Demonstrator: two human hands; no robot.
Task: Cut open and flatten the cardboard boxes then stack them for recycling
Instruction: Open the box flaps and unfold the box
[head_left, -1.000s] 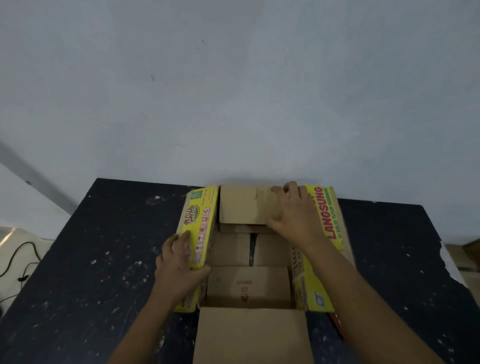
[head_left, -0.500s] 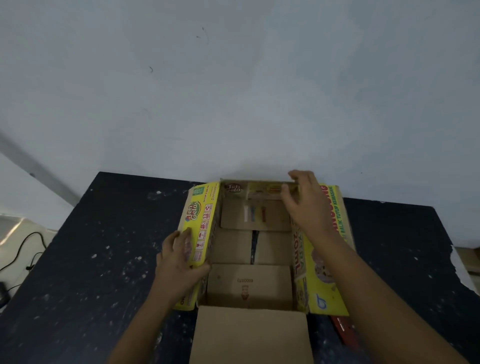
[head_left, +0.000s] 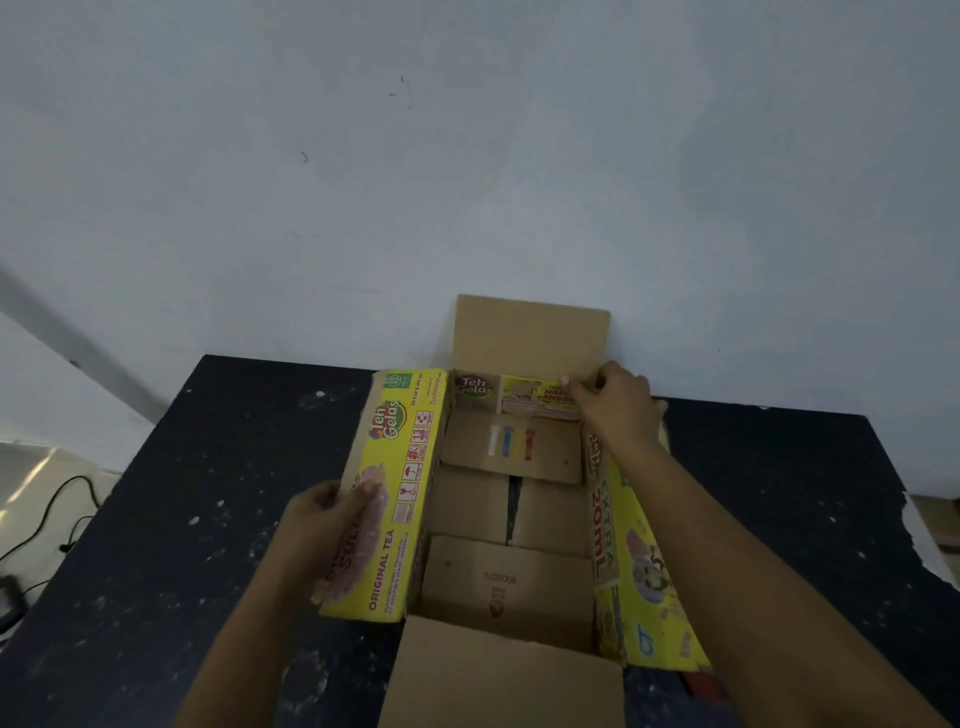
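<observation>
While both hands grip the box (head_left: 509, 525), its far flap (head_left: 530, 332) has swung upright since before.

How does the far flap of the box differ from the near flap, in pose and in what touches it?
The far flap stands upright against the wall; the near flap folds outward toward the person. The right hand rests at the base of the far flap; no hand touches the near flap. The left hand holds the yellow side of the box. Both flaps are plain brown cardboard.

Box (head_left: 511, 512) on table (head_left: 208, 467), against wall (head_left: 467, 182).
</observation>
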